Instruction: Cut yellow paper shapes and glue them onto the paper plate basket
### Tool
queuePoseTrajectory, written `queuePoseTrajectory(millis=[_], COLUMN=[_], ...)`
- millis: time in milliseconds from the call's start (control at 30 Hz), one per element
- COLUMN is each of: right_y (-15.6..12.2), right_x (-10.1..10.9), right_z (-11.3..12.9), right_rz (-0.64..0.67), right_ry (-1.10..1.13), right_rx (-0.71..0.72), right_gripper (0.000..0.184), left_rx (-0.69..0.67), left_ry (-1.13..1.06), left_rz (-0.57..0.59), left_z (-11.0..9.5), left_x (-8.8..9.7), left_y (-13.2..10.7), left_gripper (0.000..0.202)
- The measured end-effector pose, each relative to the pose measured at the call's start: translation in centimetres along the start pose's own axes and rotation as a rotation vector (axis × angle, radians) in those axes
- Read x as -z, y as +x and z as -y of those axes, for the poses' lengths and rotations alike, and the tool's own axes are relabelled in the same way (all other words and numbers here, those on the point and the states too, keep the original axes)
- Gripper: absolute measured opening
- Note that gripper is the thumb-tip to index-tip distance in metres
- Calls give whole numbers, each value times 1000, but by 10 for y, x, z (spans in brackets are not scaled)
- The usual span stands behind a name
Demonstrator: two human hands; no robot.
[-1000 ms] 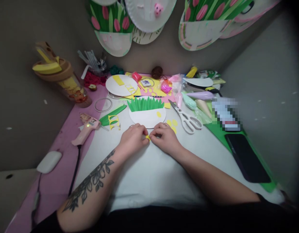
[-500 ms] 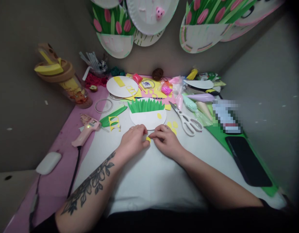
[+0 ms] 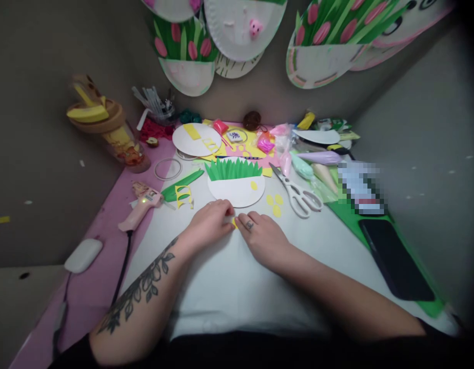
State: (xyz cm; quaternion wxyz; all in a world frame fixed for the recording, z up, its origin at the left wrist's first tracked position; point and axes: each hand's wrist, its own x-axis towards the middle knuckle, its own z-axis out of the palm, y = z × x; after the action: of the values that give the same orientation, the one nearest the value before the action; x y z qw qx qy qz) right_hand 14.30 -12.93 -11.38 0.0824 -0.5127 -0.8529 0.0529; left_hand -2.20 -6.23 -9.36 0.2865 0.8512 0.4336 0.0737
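My left hand (image 3: 214, 219) is closed in a pinch on a small yellow paper piece (image 3: 234, 222), which is mostly covered by fingers. From the other side, my right hand (image 3: 263, 237) has its fingers pressed together at the same piece, its thumb hidden beneath. Just beyond both hands lies a white paper plate (image 3: 235, 193) with a fringe of green paper grass (image 3: 234, 170) along its top and a yellow paper oval (image 3: 254, 185) on its right part. Several loose yellow ovals (image 3: 276, 206) lie to the right of the plate.
White-handled scissors (image 3: 298, 197) lie right, near a dark phone (image 3: 396, 259). At left are a pink glue gun (image 3: 141, 209) with a cord, green paper strips (image 3: 183, 185) and a cut yellow scrap (image 3: 183, 197). A second white plate (image 3: 183, 144) and clay bags (image 3: 303, 166) lie behind.
My right hand has turned, its back now facing up and its fingers flatter against the yellow piece. My left hand keeps its pinch. The whole view has shifted slightly.
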Motion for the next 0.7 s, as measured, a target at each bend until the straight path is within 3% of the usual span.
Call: queuePoseTrajectory(millis=[133,267,367,533,700], right_y=[-4,-10,-13,-11,-7], right_x=[-2,3,10,9,7], right_z=[-3,-21,-30,-27,-20], right_rz=[-32,-300,-443,-439,-415], right_ry=[-14,319,509,594,700], right_rx=[-15,-125,-175,-180,-246], right_gripper=[39,56,51,41,31], left_rx=[-22,-33,-13,-18,23], left_ry=[-27,-39,3,37,-217], left_rz=[-21,-34,-28,-28,-37], left_z=[3,2,-2,-8,-6], left_x=[2,1,-1,-1,-2], left_y=[2,1,0,-4,-1], left_gripper=[17,21,19,18,7])
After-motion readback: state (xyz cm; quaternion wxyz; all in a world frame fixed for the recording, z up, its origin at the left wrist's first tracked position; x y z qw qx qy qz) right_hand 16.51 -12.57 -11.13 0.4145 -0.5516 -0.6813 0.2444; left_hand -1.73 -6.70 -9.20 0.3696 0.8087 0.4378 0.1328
